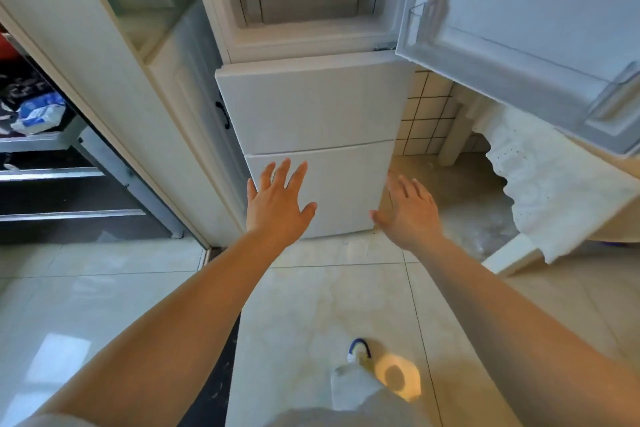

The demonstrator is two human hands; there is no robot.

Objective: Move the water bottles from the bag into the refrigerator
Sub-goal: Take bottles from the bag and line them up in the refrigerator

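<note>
Both my left hand (pixel 277 199) and right hand (pixel 407 210) are spread wide holding nothing by the refrigerator (pixel 311 107), no bottles or bag in view, so maybe I'd bump that open door (pixel 519 28) reaching back.

left hand (pixel 277 204) spread | right hand (pixel 408 211) flat | refrigerator (pixel 311 107) top door open

Glossy pale floor tiles (pixel 104 288), cream cabinet (pixel 166 135) with black handle (pixel 223 114), white-tiled wall (pixel 427 114), lace-edged cloth (pixel 554 191)
</note>
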